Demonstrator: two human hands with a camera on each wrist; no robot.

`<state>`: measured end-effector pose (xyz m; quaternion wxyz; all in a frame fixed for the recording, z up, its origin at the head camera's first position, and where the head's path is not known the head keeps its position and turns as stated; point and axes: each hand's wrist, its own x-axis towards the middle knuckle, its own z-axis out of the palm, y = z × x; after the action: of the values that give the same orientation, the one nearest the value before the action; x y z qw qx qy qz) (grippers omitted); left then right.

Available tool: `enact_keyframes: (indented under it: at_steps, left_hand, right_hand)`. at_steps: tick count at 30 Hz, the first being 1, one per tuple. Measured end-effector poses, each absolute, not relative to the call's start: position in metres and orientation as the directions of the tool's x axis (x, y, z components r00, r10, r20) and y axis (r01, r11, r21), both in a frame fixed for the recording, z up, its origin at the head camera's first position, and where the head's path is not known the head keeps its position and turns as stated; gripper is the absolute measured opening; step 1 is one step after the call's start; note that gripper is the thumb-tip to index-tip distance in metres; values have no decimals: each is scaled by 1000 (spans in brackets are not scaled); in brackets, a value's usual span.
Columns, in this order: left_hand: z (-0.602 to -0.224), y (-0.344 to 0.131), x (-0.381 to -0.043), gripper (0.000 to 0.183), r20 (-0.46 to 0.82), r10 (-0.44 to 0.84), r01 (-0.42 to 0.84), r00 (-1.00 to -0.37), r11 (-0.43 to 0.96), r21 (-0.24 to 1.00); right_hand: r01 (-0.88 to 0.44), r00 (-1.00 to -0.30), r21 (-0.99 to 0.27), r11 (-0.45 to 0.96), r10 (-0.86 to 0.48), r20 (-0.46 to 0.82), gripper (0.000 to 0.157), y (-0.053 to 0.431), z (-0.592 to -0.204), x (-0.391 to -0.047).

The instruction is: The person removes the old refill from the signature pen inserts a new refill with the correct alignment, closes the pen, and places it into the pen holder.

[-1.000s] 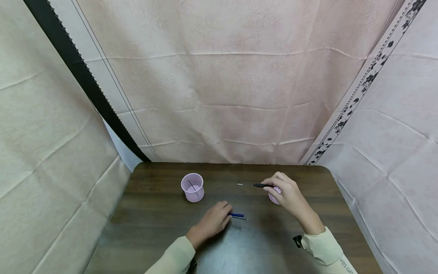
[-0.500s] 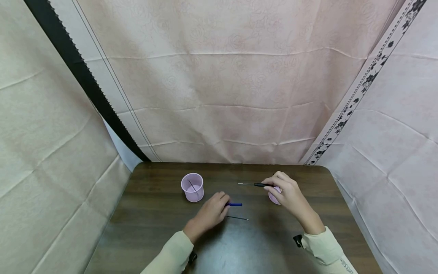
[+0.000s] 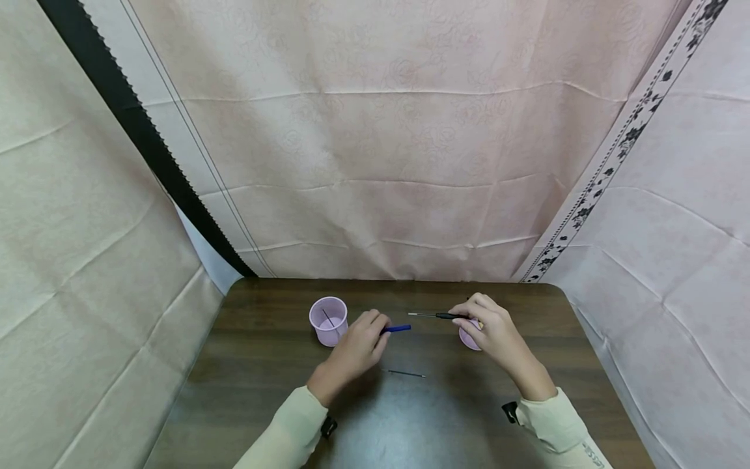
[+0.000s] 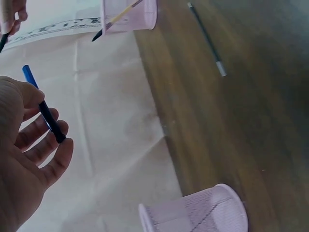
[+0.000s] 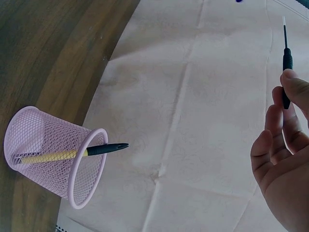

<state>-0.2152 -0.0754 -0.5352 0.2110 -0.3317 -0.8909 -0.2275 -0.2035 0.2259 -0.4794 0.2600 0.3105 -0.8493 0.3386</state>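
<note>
My left hand (image 3: 354, 342) pinches a blue pen (image 4: 47, 113), dark toward one end, between thumb and fingers above the table. Beside that hand stands a pink mesh cup (image 3: 319, 335) with a thin dark stick leaning inside. My right hand (image 3: 492, 329) holds a small screwdriver (image 5: 287, 60) by its black ribbed handle, its thin shaft pointing left. Partly hidden behind this hand is a second pink mesh cup (image 5: 50, 128), and a yellow-and-black pen (image 5: 104, 149) sticks out of it. A thin dark rod (image 4: 206, 41) with a pale end lies on the table between the hands.
The brown wooden table (image 3: 246, 384) has rounded far corners. Pale cloth (image 3: 375, 143) hangs behind it and along both sides. A dark band (image 3: 146, 143) runs down the cloth at the left.
My left hand has lifted away from the rod on the table, carrying the blue pen upward and toward the left cup. The right hand has barely moved.
</note>
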Motion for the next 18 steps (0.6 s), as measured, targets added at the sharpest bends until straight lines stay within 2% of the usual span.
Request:
enact_keyframes:
  at_steps: [10, 18]
  left_hand:
    - [-516, -74, -219, 10, 598, 452, 706, -662, 645, 294]
    - [-508, -73, -217, 12, 614, 433, 710, -660, 627, 321]
  right_hand:
    - [-720, -650, -398, 568, -352, 673, 26, 227, -479, -205]
    - [-704, -669, -412, 579, -346, 658, 26, 229, -478, -205]
